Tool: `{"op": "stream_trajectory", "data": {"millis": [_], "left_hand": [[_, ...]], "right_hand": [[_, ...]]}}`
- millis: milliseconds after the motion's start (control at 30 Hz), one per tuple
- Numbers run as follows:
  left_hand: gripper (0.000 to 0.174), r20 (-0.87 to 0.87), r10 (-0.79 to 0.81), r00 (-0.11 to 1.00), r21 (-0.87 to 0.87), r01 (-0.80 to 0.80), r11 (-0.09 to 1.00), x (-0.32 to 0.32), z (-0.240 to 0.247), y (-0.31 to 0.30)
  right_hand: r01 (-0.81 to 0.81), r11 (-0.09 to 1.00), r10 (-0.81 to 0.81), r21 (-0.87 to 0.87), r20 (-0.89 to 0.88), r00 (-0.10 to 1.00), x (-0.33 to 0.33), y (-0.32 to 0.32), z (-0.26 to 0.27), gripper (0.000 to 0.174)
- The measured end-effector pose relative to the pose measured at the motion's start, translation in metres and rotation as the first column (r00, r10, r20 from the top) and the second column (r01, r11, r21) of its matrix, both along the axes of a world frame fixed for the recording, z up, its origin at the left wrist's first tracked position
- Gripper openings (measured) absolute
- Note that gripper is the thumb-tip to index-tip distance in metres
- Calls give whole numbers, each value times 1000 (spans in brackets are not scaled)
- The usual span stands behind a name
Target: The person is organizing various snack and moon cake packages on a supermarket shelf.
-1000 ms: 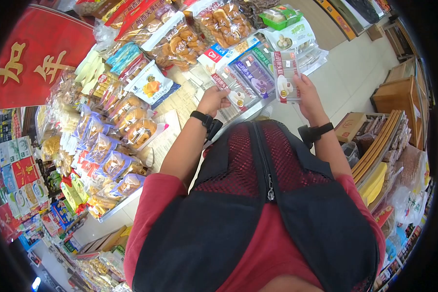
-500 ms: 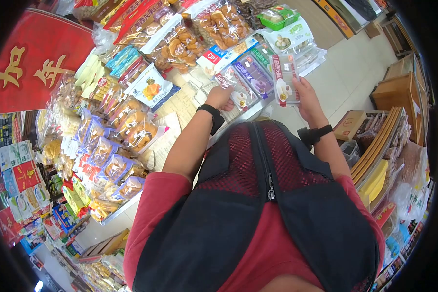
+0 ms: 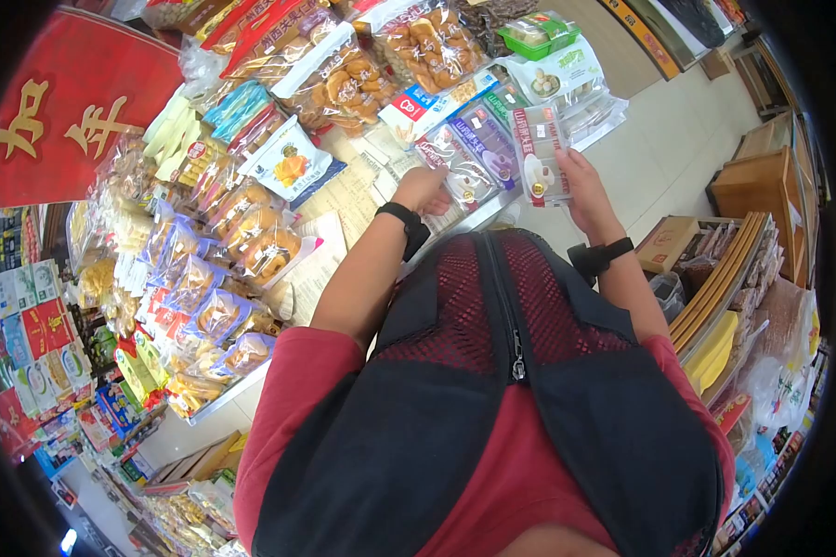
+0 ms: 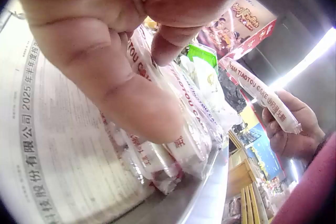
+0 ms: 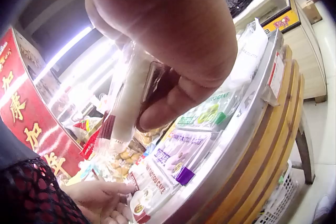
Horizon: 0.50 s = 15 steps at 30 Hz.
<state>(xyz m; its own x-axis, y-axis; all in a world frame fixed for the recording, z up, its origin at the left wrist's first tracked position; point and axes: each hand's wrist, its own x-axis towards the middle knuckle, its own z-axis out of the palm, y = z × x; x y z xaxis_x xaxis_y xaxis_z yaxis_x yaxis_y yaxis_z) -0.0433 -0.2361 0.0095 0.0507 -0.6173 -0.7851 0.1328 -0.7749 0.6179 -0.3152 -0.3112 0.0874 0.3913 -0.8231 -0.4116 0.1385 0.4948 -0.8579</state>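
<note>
My left hand (image 3: 423, 190) pinches the near-left edge of a clear pack with red lettering (image 3: 464, 169) at the counter's edge. In the left wrist view, fingers of the left hand (image 4: 121, 50) lie over that pack (image 4: 185, 129), with similar packs under and beside it. My right hand (image 3: 589, 190) holds a matching pack (image 3: 541, 153) up by its right side, past the counter's edge. The right wrist view has this pack (image 5: 128, 103) gripped in the right hand (image 5: 168, 40). Purple (image 3: 490, 148) and green (image 3: 503, 102) packs lie beyond the left one.
Bagged pastries (image 3: 251, 237) cover the left of the counter, beside printed papers (image 3: 320, 251). Twisted snacks (image 3: 344, 88) in bags and a green tray (image 3: 539, 35) are at the back. A red banner (image 3: 74, 111) hangs left; wooden shelving (image 3: 715, 278) stands right.
The left hand has moved slightly, and the pack at its fingers sits higher and further left, over its neighbours. The right hand's pack has tilted slightly and shifted a little lower.
</note>
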Motion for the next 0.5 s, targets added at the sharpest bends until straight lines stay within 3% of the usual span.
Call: {"op": "stream_trajectory", "data": {"millis": [133,233,367,433,500], "left_hand": [[46,97,28,995,-42,-24,999,0,4,10],[43,67,6,998,-163,5,987,-3,-18,10],[40,96,13,995,-178,4,984,-1,-22,8],[36,234,-97,967,-134,131,982,5,0,13],[36,281,-61,958,-179,115,977,8,6,19]], "right_hand": [[-29,1000,29,-6,-20,999,-2,0,-1,33],[-90,996,90,-4,-11,996,1,-2,-4,34],[-172,985,172,5,-38,984,10,-4,-7,37],[-200,980,199,-7,-53,979,15,-3,-4,37],[-246,969,243,-15,-98,965,25,-1,6,39]]}}
